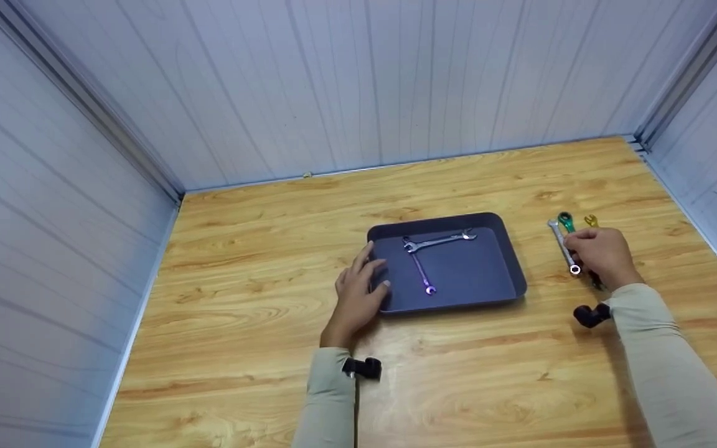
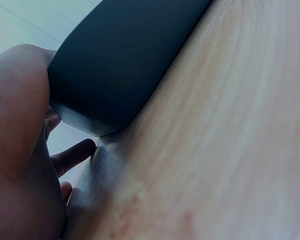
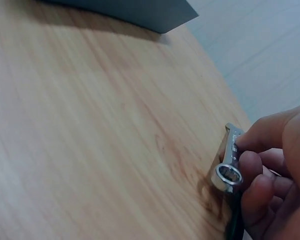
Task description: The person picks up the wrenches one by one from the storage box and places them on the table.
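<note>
At the left wall of a dark grey tray [image 1: 470, 274], my left hand [image 1: 358, 298] grips the rim, thumb and a finger over the edge and other fingers outside. Inside the tray lie a silver open-end wrench [image 1: 439, 241] and a purple wrench [image 1: 421, 272], their ends meeting near the upper left. To the tray's right, my right hand [image 1: 604, 255] pinches a silver combination wrench [image 1: 562, 244]; its ring end [image 3: 227, 178] shows in the right wrist view. Close by are a green wrench [image 1: 565, 219] and a gold wrench [image 1: 592, 220], both partly hidden by that hand.
A dark wrench end [image 1: 595, 281] peeks out below the right hand. The wooden table [image 1: 259, 280] meets white panel walls [image 1: 396, 87] at the back and both sides. Black wrist cameras [image 1: 365, 368] are strapped over the sleeves.
</note>
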`<move>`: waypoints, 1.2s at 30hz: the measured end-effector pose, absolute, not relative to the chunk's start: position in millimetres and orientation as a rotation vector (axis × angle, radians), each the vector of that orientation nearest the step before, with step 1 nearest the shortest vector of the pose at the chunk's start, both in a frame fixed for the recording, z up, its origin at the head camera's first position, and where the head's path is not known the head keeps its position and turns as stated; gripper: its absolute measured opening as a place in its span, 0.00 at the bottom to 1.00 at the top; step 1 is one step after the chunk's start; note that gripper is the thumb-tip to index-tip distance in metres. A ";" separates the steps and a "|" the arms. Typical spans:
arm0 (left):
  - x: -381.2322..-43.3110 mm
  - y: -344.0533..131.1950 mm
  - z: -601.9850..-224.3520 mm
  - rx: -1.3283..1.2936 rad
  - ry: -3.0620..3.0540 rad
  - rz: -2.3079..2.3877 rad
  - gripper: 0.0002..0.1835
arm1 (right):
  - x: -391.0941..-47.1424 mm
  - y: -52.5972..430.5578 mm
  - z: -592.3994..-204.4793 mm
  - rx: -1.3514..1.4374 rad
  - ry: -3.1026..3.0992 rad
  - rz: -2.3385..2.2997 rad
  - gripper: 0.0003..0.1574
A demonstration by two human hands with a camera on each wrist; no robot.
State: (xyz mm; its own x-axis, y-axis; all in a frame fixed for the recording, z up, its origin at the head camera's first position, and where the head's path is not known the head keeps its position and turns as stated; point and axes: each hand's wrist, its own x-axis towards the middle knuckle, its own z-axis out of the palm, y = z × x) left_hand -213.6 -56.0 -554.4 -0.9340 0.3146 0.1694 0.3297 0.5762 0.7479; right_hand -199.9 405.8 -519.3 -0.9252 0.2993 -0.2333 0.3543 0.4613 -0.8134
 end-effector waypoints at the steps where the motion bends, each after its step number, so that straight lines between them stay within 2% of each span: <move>1: -213.7 -55.9 -554.2 -0.565 -2.777 -1.321 0.24 | -199.6 406.1 -519.5 0.582 2.636 -1.499 0.24; 18: -213.9 -55.9 -553.7 -0.555 -2.787 -1.331 0.24 | -194.0 407.5 -522.6 0.520 2.686 -1.521 0.24; 26: -213.9 -56.3 -554.2 -0.564 -2.772 -1.331 0.23 | -192.7 408.5 -525.4 0.569 2.610 -1.678 0.24; 36: -214.0 -56.5 -554.4 -0.563 -2.775 -1.346 0.24 | -192.2 407.8 -529.0 0.567 2.622 -1.708 0.26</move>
